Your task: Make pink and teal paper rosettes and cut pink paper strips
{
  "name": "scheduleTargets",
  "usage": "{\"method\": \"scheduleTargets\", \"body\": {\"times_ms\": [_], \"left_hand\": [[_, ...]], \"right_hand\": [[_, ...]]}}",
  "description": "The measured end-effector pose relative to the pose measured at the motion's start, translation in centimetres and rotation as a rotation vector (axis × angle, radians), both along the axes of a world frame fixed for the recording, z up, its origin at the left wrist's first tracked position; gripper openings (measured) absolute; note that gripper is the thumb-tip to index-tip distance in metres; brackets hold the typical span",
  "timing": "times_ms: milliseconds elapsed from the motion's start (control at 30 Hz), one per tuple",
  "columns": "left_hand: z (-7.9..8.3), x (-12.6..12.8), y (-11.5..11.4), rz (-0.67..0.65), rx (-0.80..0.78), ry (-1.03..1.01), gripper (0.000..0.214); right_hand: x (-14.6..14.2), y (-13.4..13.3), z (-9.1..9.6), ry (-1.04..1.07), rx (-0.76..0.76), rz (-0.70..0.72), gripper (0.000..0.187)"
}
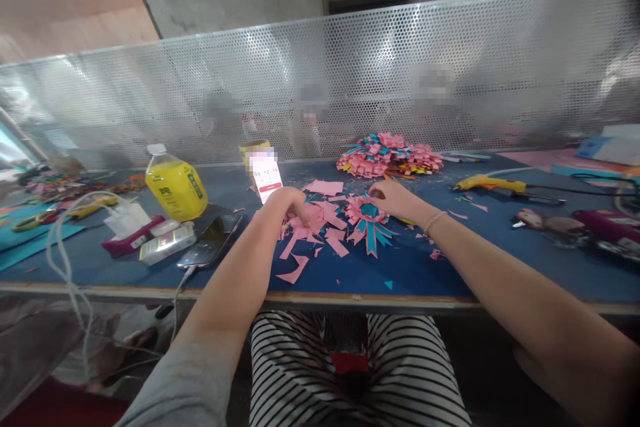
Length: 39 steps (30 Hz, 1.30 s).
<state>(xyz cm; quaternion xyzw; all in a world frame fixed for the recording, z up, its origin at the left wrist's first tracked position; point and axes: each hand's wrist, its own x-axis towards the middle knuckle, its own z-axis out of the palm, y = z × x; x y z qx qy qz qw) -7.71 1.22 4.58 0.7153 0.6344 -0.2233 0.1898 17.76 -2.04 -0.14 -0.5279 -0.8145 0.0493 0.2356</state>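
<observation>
My left hand [293, 203] reaches down into a loose heap of pink paper pieces [334, 213], its fingers bent and drawn together; what they pinch, if anything, is hidden. Just right of the heap lies a paper rosette [353, 209] with a pink fringed ring, a blue centre and blue and pink tails hanging toward me. At its upper right edge, my right hand [393, 197] has thumb and finger closed on the rim. Behind them, a pile of finished-looking pink and blue rosettes [387, 155] rests against the metal screen.
A phone [267, 177] showing a timer leans on a yellow roll [246, 152]. To the left are a yellow liquid bottle [175, 183], a tissue pack [127, 223], a box [167, 243] and a cabled phone [210, 240]. A yellow glue gun [490, 183] lies right. Perforated metal [350, 67] borders the back.
</observation>
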Motion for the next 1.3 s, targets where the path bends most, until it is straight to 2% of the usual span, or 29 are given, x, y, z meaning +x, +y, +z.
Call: {"method": "scheduleTargets", "body": {"times_ms": [167,367,500,633,800,1000,1300], "left_hand": [[0.4,0.1,-0.4,0.026,0.039,-0.119,0.051],[2.1,-0.3,-0.6,-0.034,0.325,-0.107,0.036],[2.7,-0.9,-0.4,0.011,0.516,-0.141,0.025],[2.4,-0.9,-0.1,0.067,0.610,-0.081,0.019],[2.3,-0.9,-0.3,0.136,0.721,-0.034,0.024],[3.4,-0.5,-1.9,0.220,0.889,-0.042,0.027],[4.6,0.2,-3.6,0.206,1.125,0.117,0.027]], "right_hand": [[0.0,0.0,0.0,-0.013,0.008,-0.005,0.025],[-0.1,0.2,-0.2,-0.026,0.009,-0.018,0.026],[-0.3,0.1,-0.1,-0.066,-0.028,-0.030,0.021],[-0.5,-0.2,0.1,-0.084,-0.054,-0.036,0.021],[-0.4,-0.1,0.0,-0.092,-0.046,-0.032,0.021],[-0.3,0.1,-0.2,-0.091,-0.049,-0.019,0.022],[-0.4,0.1,-0.1,-0.120,-0.047,-0.028,0.022]]}}
